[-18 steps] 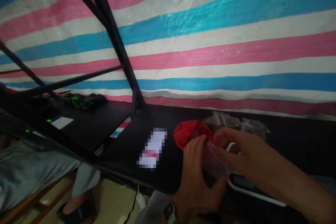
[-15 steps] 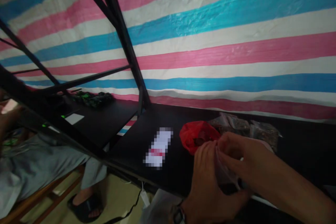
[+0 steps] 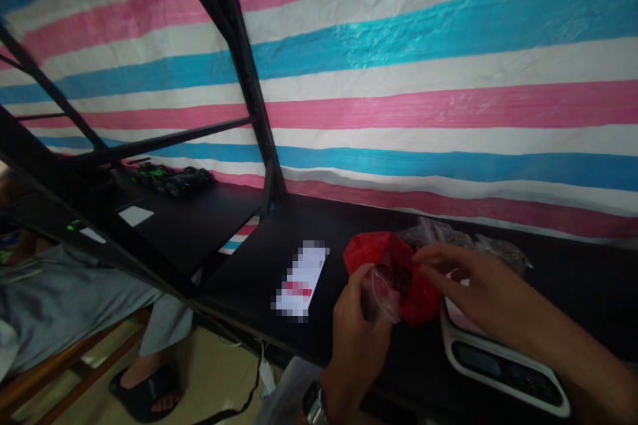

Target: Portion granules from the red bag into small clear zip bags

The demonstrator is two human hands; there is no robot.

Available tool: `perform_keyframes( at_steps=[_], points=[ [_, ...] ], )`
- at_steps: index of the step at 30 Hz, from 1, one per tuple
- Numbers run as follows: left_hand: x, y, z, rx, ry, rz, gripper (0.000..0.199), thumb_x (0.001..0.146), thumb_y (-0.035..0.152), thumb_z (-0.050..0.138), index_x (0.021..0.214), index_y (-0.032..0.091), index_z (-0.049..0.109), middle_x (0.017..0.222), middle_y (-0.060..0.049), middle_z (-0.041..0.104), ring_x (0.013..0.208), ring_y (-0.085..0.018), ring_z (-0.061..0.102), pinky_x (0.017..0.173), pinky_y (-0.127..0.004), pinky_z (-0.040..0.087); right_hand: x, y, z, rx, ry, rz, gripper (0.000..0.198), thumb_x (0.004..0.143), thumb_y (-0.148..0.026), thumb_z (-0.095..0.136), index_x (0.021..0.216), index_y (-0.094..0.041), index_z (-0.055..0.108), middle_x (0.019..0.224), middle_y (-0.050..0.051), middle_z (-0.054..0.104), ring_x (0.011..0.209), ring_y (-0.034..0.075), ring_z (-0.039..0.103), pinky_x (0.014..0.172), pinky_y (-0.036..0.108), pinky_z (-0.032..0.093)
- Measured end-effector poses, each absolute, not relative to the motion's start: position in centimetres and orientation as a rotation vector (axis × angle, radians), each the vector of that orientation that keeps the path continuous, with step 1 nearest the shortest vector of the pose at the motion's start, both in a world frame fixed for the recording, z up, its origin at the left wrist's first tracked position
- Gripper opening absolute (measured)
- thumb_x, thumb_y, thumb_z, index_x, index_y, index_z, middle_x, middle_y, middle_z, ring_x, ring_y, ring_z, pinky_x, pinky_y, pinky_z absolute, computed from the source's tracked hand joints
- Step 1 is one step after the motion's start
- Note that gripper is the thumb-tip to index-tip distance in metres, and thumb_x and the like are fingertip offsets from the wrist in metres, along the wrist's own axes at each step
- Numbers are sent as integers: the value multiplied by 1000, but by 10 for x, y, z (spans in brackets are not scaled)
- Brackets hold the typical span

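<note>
My left hand is closed on a small clear zip bag, its mouth tilted toward a red plastic bag. The red bag stands open on the black table, with dark reddish-brown pieces inside. My right hand reaches over the right side of the red bag, fingers slightly apart and nothing visible in them. Whether its fingertips touch the red plastic I cannot tell. Under my right forearm is a white digital scale, partly covered by the arm.
Filled clear zip bags lie behind the red bag. A blurred-out white and red paper lies to the left on the table. A black metal frame rises there, and a seated person's leg shows beyond. Striped sheeting hangs behind.
My hands have parted. The left moved left and down with the zip bag; the right let go of it and is over the red bag. The scale's display has come into view.
</note>
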State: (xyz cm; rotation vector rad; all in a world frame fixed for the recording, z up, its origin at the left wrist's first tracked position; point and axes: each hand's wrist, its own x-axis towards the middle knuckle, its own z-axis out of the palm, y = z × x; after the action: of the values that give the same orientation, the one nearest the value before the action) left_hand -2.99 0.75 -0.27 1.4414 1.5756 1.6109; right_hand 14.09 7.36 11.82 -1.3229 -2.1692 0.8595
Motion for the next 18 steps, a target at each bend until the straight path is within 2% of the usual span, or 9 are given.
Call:
perform_keyframes(
  at_steps=[3, 5, 9, 13, 18],
  points=[
    [-43, 7, 1, 1381, 1672, 1593, 51, 88, 35, 76, 136, 27, 60, 125, -6, 76, 110, -25, 74, 95, -39, 57, 129, 98, 98, -1390, -2218, 624, 24, 94, -20, 57, 107, -22, 77, 108, 8, 81, 99, 24, 75, 89, 35, 54],
    [-50, 6, 2, 1453, 1754, 1517, 45, 89, 37, 75, 131, 26, 61, 120, -6, 76, 106, -25, 74, 93, -39, 57, 116, 112, 79, -1377, -2362, 540, 23, 90, -12, 61, 103, -20, 78, 110, 9, 80, 105, 26, 72, 95, 36, 50],
    [-49, 1, 4, 1739, 1784, 1208, 26, 89, 26, 66, 115, 25, 65, 106, -5, 74, 91, -25, 73, 81, -38, 53, 99, 128, 54, -1431, -2467, 522, 10, 88, -13, 68, 93, -18, 76, 101, 10, 78, 97, 26, 70, 85, 34, 47],
    [-28, -9, 12, 1818, 1772, 900, 36, 73, 8, 60, 106, 24, 65, 103, -7, 75, 93, -30, 72, 80, -39, 49, 107, 130, 55, -1397, -2444, 553, 7, 85, -14, 74, 89, -20, 74, 96, 6, 77, 92, 24, 70, 81, 32, 46],
    [-5, -17, 16, 1452, 1699, 911, 40, 71, 3, 57, 105, 24, 62, 93, -6, 75, 89, -28, 72, 78, -36, 46, 126, 120, 62, -1422, -2435, 545, 20, 79, -2, 68, 88, -20, 73, 106, 7, 73, 97, 23, 70, 87, 31, 48]
  ],
)
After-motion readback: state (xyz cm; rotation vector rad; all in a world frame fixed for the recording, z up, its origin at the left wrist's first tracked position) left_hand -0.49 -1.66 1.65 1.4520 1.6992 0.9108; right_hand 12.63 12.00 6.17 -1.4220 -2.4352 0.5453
